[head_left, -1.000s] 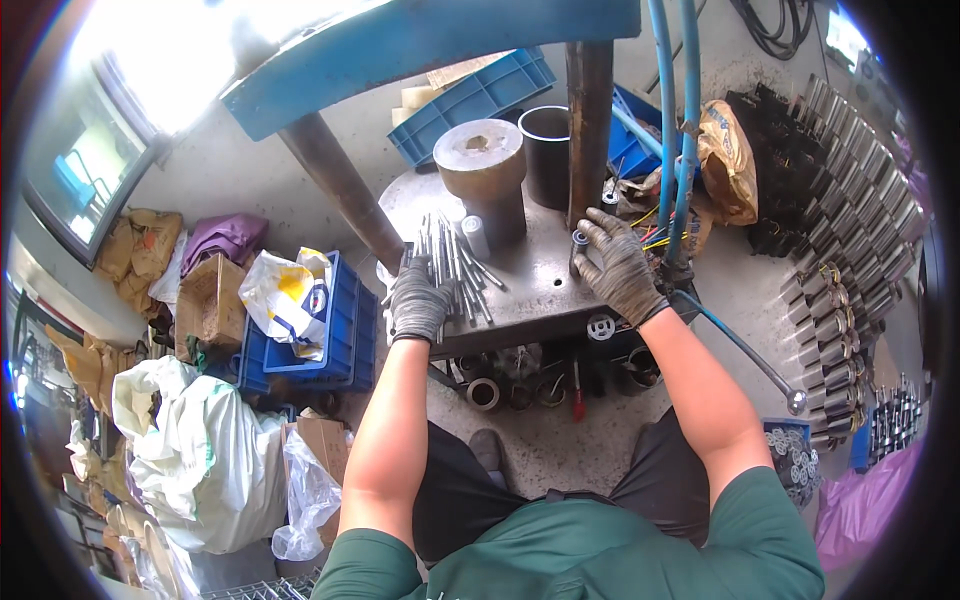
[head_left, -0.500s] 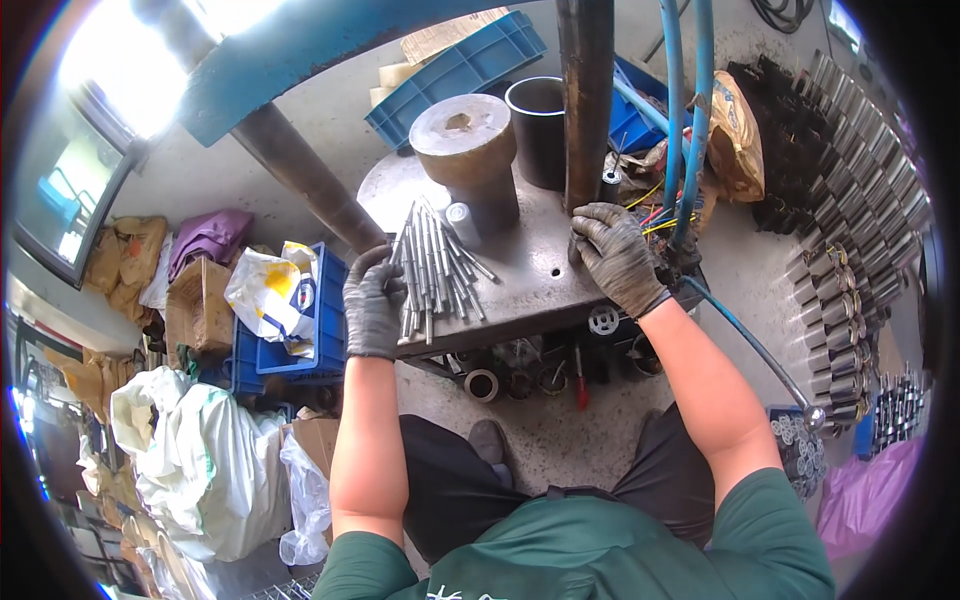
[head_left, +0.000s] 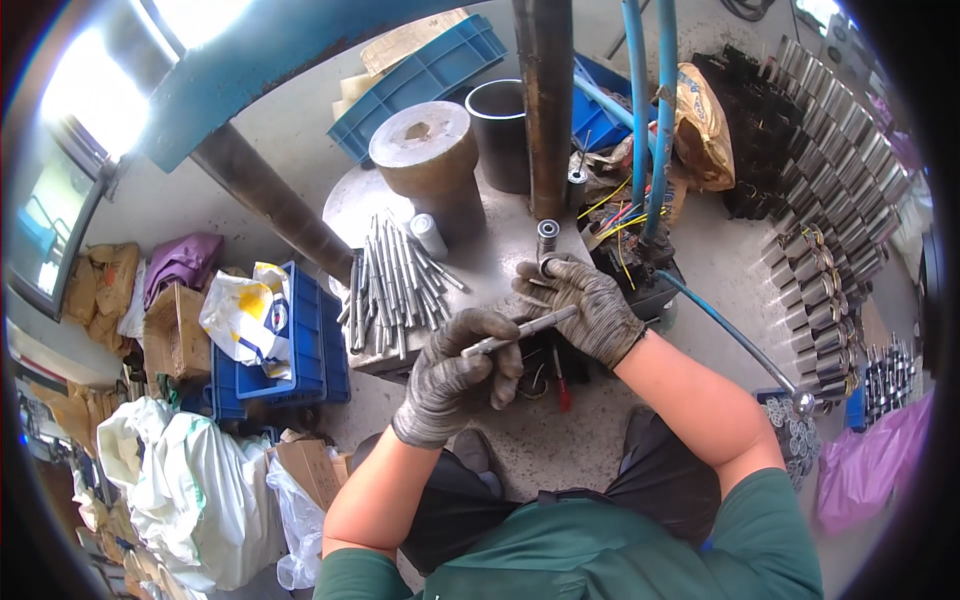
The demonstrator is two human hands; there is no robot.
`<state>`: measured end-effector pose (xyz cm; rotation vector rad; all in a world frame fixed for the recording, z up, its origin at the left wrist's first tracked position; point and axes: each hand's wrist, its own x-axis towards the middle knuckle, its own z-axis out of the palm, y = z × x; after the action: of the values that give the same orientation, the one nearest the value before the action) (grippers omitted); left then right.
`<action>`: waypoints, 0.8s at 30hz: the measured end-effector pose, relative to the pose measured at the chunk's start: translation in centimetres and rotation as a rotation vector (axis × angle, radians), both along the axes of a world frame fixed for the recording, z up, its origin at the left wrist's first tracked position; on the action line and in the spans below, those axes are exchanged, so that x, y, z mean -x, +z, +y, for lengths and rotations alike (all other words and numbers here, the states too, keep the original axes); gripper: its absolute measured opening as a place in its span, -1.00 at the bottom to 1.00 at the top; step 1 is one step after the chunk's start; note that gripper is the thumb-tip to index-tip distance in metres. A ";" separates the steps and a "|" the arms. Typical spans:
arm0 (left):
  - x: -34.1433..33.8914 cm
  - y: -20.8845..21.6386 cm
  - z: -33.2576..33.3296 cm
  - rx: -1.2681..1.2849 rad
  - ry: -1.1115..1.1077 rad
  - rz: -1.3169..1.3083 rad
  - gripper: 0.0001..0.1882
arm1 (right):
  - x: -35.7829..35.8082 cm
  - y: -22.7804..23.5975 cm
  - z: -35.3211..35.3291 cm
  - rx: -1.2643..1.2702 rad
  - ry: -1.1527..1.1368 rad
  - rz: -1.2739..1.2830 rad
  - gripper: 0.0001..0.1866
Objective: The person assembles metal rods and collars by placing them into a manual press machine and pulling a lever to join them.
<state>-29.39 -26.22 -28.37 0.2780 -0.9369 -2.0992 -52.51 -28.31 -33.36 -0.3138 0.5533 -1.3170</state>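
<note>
Right in front of me, near the front edge of the metal table, one slim steel rod runs between my two gloved hands. Its long axis slants from lower left, at my left hand, up and away to the right, so its far end overlaps the palm of my right hand. My left hand is the one with a clear hold: thumb and fingers are pinched about the rod toward its near end, the other fingers curled loosely below. My right hand is half spread, palm partly turned up; I cannot tell whether its fingers press on the rod or merely lie behind it, nor whether they hold the small metal ring at their tips.

Just beyond those fingertips, near the foot of the dark post, stands a short round metal part, nearer my right hand than my left. The heap of similar rods lies on the table beyond my left hand, next to a small pale cylinder.

As for labels, the white bag has yellow and dark-blue printing, and the brown sack carries marks, too skewed to make out.
</note>
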 end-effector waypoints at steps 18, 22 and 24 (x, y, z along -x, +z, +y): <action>4.4 -1.5 1.5 0.131 -0.073 -0.566 -0.70 | 0.5 2.1 2.8 0.012 -0.074 0.173 -0.70; 4.4 -2.9 1.1 0.309 -0.057 -0.712 -0.72 | 0.5 3.7 3.3 0.009 -0.030 0.025 -0.72; 4.5 -2.6 1.0 0.363 -0.054 -0.770 -0.73 | 0.5 3.6 3.5 0.005 -0.045 0.042 -0.70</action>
<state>-33.87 -25.25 -31.01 0.9100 -1.7554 -1.8218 -53.06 -24.85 -29.75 -0.3357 0.5951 -1.3581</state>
